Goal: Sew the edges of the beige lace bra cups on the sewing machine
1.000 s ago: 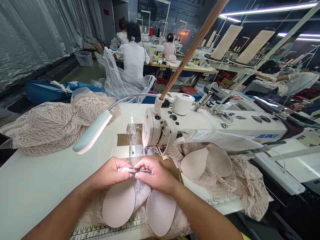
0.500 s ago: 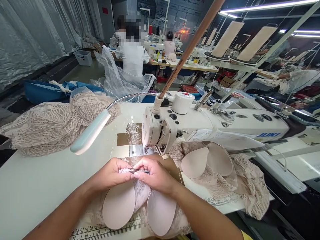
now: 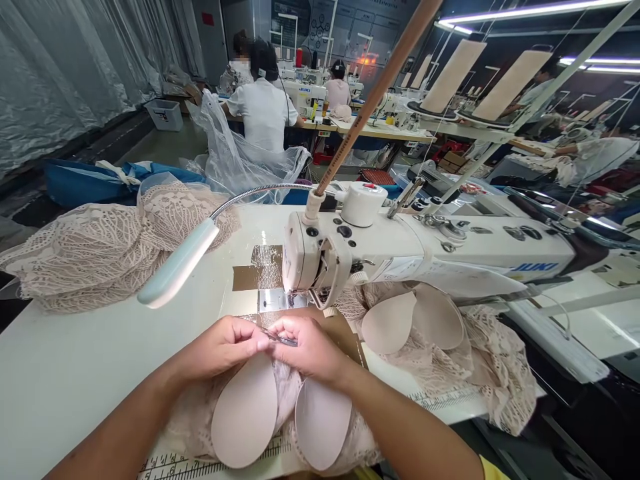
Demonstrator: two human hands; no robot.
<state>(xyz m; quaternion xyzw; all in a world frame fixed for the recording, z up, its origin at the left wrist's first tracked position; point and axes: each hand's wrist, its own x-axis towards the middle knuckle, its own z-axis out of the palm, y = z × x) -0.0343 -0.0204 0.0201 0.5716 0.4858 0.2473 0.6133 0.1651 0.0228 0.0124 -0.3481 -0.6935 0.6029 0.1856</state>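
Close together in front of the sewing machine [image 3: 350, 247], both my hands are closed at the upper edge of a beige lace bra [image 3: 287, 387]. My left hand [image 3: 227, 347] pinches the lace edge between thumb and fingers. In my right hand [image 3: 305, 343] is a slim dark metal tool that looks like thread snips [image 3: 284, 340], its tip close to the left fingertips; fingers cover part of it. Below the hands hang two smooth pale cups, the left cup [image 3: 245, 413] and the right cup [image 3: 323, 423]. The machine's needle area lies just beyond my fingers.
A lamp [image 3: 177, 263] on a bent metal neck leans over the table [image 3: 90, 373]. Lace pieces [image 3: 90, 247] are heaped at left, and more lace with cups [image 3: 390, 323] lies under the machine arm. A measuring tape strip [image 3: 175, 463] runs along the front edge. Co-workers sit beyond.
The left fingers have moved a little to the right, over the tool's tip. The tool now slants down to the right, and the left cup has shifted slightly right and down.
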